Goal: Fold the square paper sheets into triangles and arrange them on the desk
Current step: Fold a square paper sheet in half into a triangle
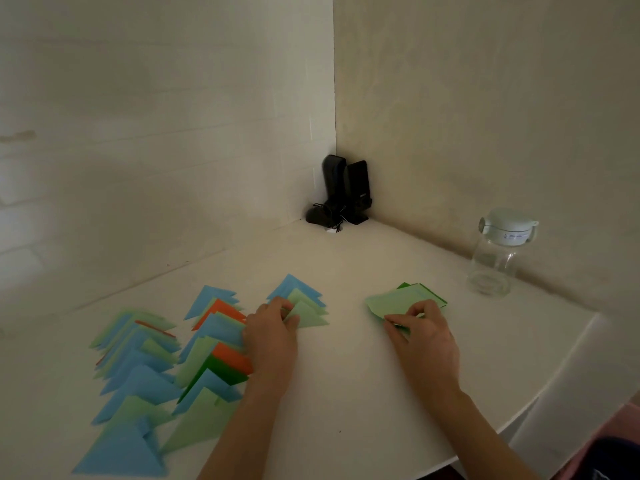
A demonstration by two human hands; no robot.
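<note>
Most of the folding looks done: 3 overlapping rows of folded triangles lie on the white desk (346, 375), all to the left of the small stack of unfolded sheets (405, 299), which serves here as the landmark. Farthest left of the stack runs the long row of blue and pale green triangles (135, 375), next the middle row (211, 362) with orange and dark green pieces mixed in, and nearest the stack the short third row (304, 303), holding only a few triangles and so, by my reading, the one now being built. The left hand (272, 336) rests at the near end of that short row, fingers curled narrowly on the pale green triangle (308, 318) at its front, seemingly setting it in place. The right hand (420, 329) lies on the near edge of the stack, thumb and fingers pinched on the top pale green sheet, whose edge is lifted; darker green sheets show beneath. What is left, judging by the thin stack, is a handful of sheets to fold and lay down. Right of the stack and farther back stands a clear lidded bottle (495, 258), well apart; behind the stack in the wall corner stand 2 black speakers (346, 192). Nothing blocks the bare desk between the stack and the short row.
</note>
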